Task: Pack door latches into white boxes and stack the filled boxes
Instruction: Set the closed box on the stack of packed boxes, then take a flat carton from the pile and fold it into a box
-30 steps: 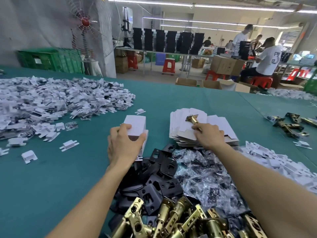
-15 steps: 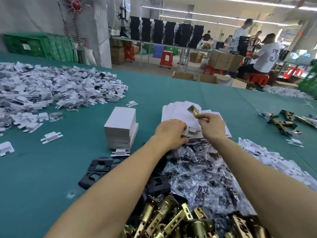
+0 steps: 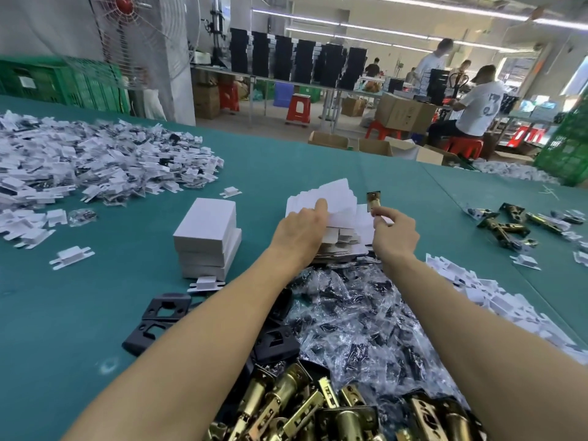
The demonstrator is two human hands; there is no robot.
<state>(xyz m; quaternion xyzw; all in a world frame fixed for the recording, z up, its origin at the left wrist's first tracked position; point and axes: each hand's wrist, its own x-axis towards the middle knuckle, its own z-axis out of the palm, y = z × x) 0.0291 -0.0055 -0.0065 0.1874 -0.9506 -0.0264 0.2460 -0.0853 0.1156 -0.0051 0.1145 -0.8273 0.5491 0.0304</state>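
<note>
A pile of flat white box blanks (image 3: 339, 240) lies in the middle of the green table (image 3: 79, 329). My left hand (image 3: 300, 232) lifts one flat white blank (image 3: 337, 202) off that pile, fingers curled on its edge. My right hand (image 3: 394, 233) holds a brass door latch (image 3: 373, 200) upright just right of the blank. A stack of closed white boxes (image 3: 208, 237) stands to the left. More brass latches (image 3: 302, 405) lie heaped at the near edge.
Clear bags of dark screws (image 3: 350, 319) and black strike plates (image 3: 165, 310) lie between my arms. White plastic inserts are heaped at far left (image 3: 95, 163) and near right (image 3: 509, 307). Loose brass latches (image 3: 506, 224) sit at right. People work beyond the table.
My left hand left the stack of closed boxes, moved right to the flat blanks and now lifts one. My right hand raised the latch slightly off the pile.
</note>
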